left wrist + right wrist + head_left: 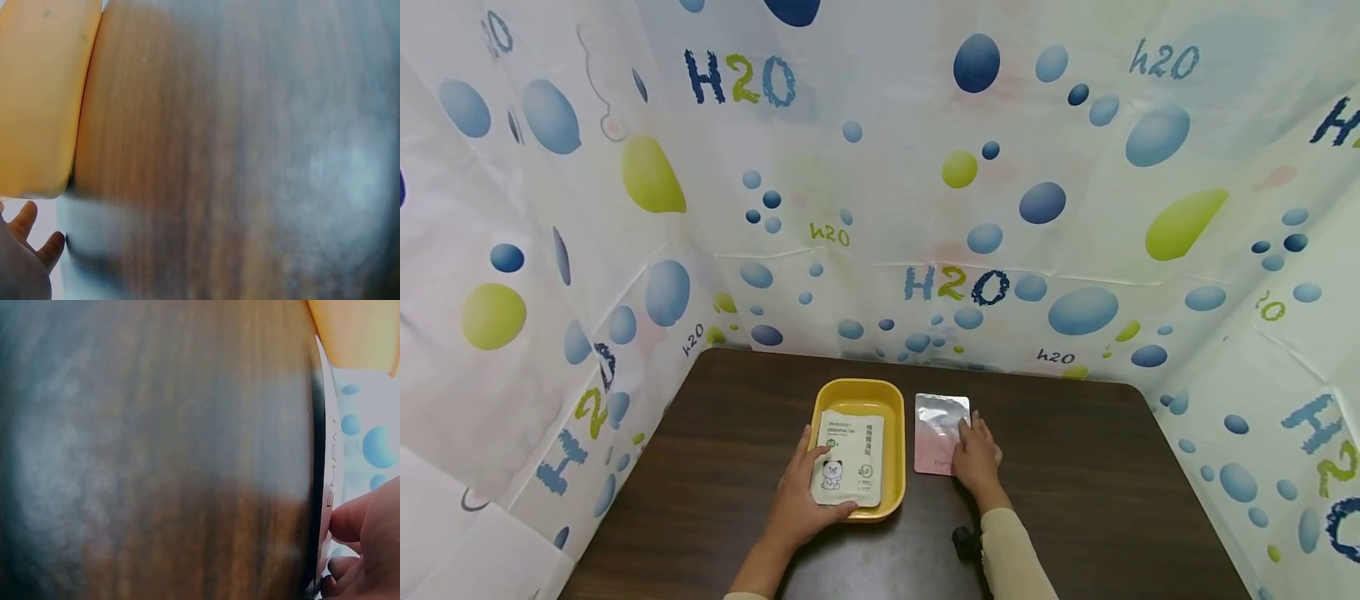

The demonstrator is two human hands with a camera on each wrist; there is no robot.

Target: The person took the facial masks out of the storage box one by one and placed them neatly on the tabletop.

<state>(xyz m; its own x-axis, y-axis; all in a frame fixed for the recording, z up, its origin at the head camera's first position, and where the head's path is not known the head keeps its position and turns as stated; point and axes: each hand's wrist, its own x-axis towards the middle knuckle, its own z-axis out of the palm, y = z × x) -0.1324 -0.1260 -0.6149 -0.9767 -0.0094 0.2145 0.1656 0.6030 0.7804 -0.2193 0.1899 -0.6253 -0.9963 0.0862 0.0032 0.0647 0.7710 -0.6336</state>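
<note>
A yellow tray (892, 450) holds a white packet (857, 446) printed with a cartoon bear and the words "ESSENTIAL OIL". Over the tray's left side lies my left hand (801, 496), its fingers spread at the packet's left edge and its thumb by the bottom edge. In the left wrist view the tray's side (44, 100) shows beside the spread fingers (25, 219). To the right of the tray is a pink and silver pouch (938, 442). My right hand (979, 461) pinches its right edge; in the right wrist view the thumb (350, 520) presses on the pouch's face (331, 462).
Both lie on a dark wood-grain table (1075, 483). A white curtain (887, 183) with blue and green drops and "H2O" lettering surrounds its back and sides. A small black object (966, 544) sits at my right wrist.
</note>
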